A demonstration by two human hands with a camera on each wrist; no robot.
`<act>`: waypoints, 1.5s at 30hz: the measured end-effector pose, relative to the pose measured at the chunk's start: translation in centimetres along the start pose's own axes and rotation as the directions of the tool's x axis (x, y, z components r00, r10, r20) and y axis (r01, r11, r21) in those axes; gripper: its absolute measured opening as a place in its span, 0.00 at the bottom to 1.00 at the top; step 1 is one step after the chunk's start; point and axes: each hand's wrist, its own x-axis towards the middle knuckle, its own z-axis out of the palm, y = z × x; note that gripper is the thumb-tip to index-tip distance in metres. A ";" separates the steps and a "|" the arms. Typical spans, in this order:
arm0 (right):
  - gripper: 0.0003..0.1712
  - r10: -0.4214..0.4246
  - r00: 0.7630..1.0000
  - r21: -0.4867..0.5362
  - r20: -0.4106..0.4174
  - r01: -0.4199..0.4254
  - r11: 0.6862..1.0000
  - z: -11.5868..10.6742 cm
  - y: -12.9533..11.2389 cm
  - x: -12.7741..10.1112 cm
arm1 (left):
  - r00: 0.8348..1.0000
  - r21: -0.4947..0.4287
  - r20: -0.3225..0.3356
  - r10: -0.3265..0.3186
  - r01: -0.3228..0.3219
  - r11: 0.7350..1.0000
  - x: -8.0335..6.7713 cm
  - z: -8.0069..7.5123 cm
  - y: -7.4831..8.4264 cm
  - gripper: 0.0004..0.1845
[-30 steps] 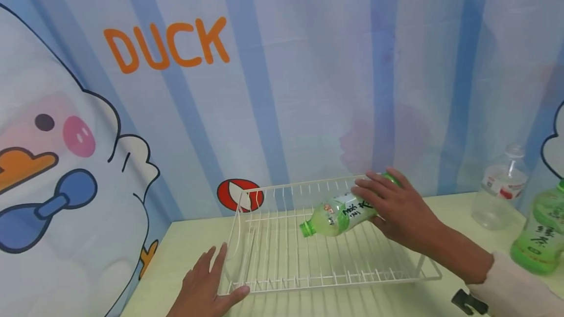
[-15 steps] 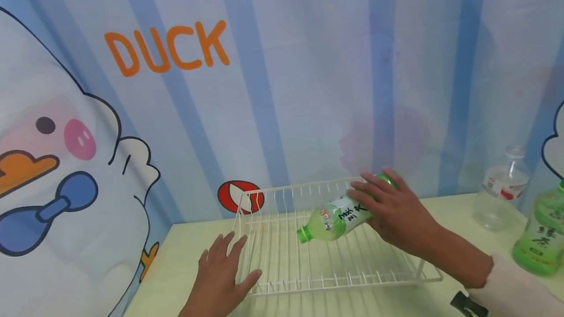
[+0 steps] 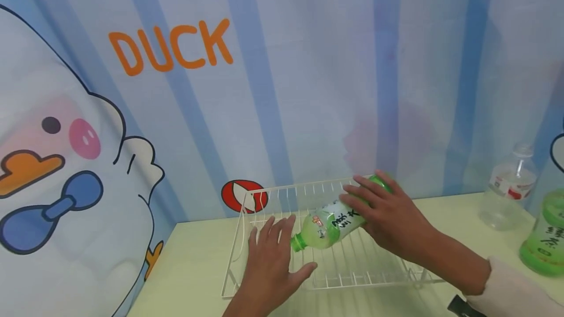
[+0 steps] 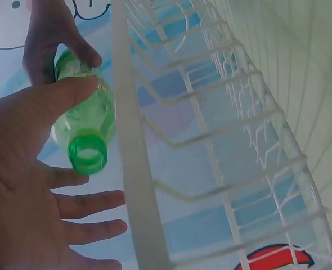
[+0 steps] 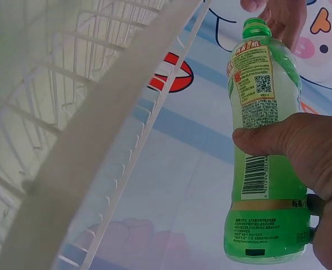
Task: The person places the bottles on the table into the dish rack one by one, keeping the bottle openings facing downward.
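Observation:
Over a white wire rack [image 3: 230, 268], my right hand [image 3: 387, 214] grips a green and clear plastic drink bottle [image 3: 323, 226] near its base. The bottle lies tilted, its green neck end low and pointing left. In the right wrist view, the thumb crosses the label of the bottle [image 5: 259, 174], beside a barcode. My left hand [image 3: 270, 263] hovers over the rack's left part, fingers spread and extended, right next to the bottle's neck. The left wrist view has the thumb of the left hand [image 4: 19, 146] overlapping the bottle [image 4: 90, 124], with the green-ringed neck between thumb and fingers.
A clear bottle [image 3: 508, 190] with a red and white label stands at the right of the pale table [image 3: 189, 258]. Another green bottle [image 3: 546, 238] is nearer, at the right edge. Behind hangs a striped blue curtain [image 3: 308, 87] with a duck print.
My left hand has moved right, from the rack's left end to beside the bottle's neck. The bottle in my right hand has shifted slightly left and down.

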 end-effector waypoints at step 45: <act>0.46 0.523 0.546 0.664 0.654 -0.746 -0.051 -1.4 -1.8 -0.8 | 0.988 -0.135 -0.151 -0.038 0.018 0.991 -0.7 0.9 0.2 0.43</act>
